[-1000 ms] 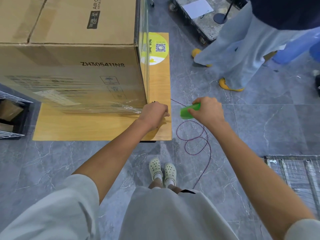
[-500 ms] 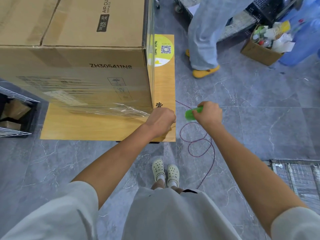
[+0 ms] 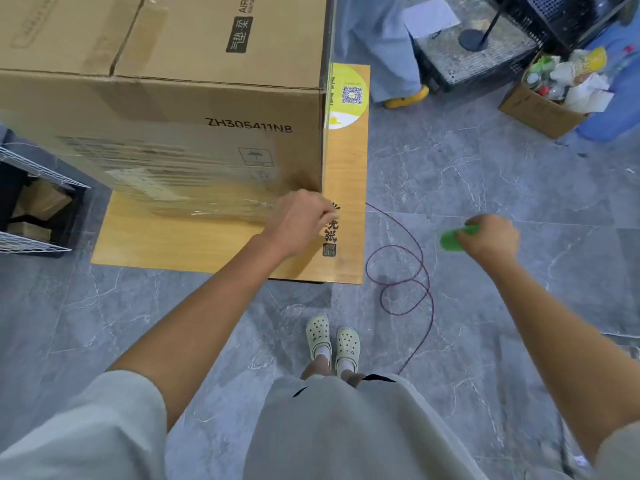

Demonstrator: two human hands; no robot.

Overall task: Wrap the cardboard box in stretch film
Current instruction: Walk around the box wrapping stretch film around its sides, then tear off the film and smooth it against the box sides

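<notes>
A large cardboard box [image 3: 194, 109] stands on a low wooden platform [image 3: 194, 244]. Clear stretch film [image 3: 180, 181] covers the lower part of its near face. My left hand [image 3: 301, 220] is at the box's lower right corner, fingers curled on the bunched film end there. My right hand [image 3: 491, 237] is out to the right over the floor, gripping a green tool [image 3: 453, 239].
A dark red cord [image 3: 405, 271] loops on the grey floor by the platform. A wire basket [image 3: 31, 202] stands at left. Another person's legs [image 3: 391, 53], a cart [image 3: 485, 46] and a box of rubbish [image 3: 554, 91] are at the back right.
My right hand with the green tool has swung away to the right from the box corner. My left hand has stayed at the corner on the film. The other person has stepped away.
</notes>
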